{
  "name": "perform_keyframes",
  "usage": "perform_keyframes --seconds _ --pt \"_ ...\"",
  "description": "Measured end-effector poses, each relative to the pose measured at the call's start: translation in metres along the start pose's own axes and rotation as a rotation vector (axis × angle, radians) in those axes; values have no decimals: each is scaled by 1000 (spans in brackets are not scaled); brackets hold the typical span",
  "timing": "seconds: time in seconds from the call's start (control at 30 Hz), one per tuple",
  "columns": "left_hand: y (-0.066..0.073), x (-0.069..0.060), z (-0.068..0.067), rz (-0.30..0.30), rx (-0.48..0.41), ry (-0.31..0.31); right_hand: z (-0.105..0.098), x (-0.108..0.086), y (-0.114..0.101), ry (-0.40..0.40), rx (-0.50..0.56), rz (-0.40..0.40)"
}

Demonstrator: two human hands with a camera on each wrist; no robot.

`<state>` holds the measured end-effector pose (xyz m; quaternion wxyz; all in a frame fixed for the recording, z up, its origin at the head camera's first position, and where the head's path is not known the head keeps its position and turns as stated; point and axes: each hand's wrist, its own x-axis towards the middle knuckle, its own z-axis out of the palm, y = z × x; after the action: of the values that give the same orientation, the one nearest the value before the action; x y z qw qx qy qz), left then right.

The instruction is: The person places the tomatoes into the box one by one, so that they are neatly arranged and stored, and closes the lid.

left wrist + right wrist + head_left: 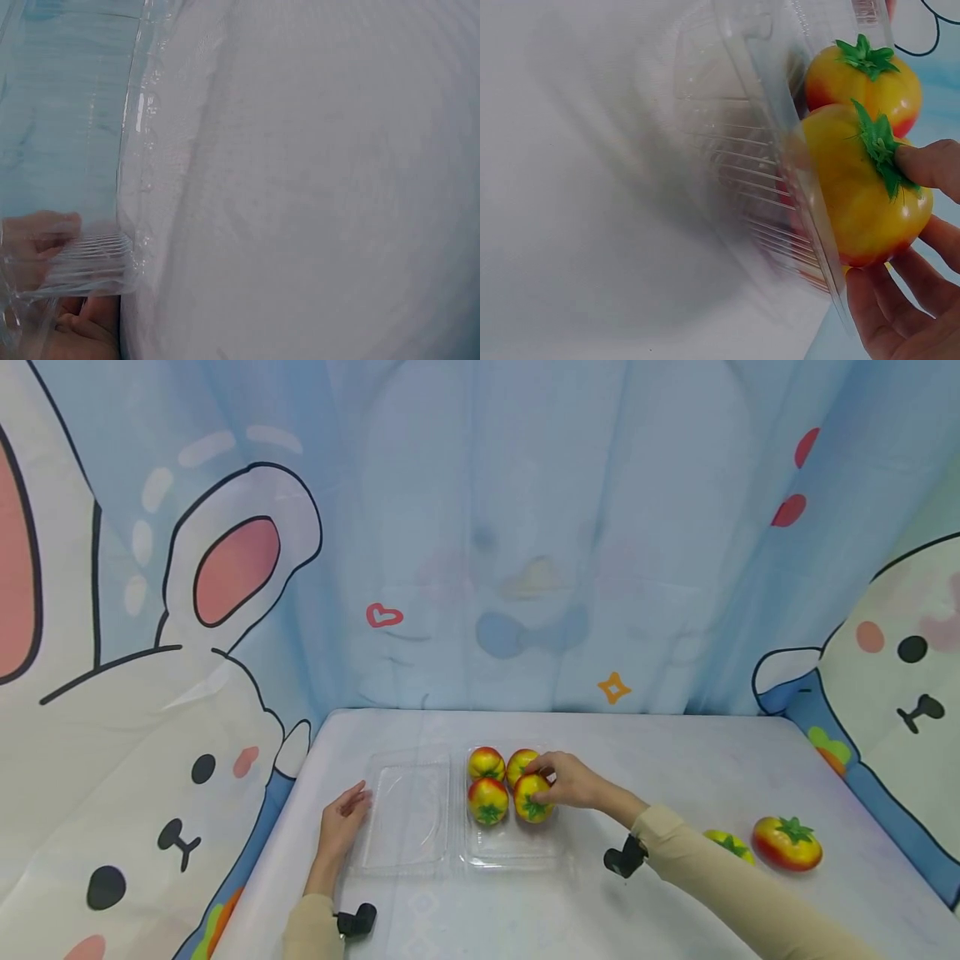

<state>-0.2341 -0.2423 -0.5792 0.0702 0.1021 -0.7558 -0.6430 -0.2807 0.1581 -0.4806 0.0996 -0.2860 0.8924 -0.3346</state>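
A clear plastic clamshell box [510, 858] lies unfolded on the table, its lid [408, 814] flat on the left. My right hand [573, 781] pinches a yellow-red tomato [855, 202] with a green leafy top, at the near right of a group of tomatoes in the box. Thumb [930, 166] and fingers lie on opposite sides of it. A neighbouring tomato [487, 802] sits to its left, with others behind. Beside the lid's left edge, my left hand [342, 822] has its fingers loosely bent. Ridged clear plastic partly covers it in the left wrist view; firm contact cannot be told.
To the right on the white-covered table [510, 918] lie a large red-yellow tomato [787, 843] and another tomato [729, 845], partly hidden by my right sleeve [720, 877]. A blue cartoon curtain [525, 527] hangs behind the table.
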Motion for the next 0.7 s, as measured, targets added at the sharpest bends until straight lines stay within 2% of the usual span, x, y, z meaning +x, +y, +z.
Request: perform_keyframes --seconds 0.4,0.7 --pt "0 -1 -1 2 13 -5 8 -4 5 11 -37 -53" --pt "-1 -1 0 7 10 -5 12 -6 6 22 -62 -53"
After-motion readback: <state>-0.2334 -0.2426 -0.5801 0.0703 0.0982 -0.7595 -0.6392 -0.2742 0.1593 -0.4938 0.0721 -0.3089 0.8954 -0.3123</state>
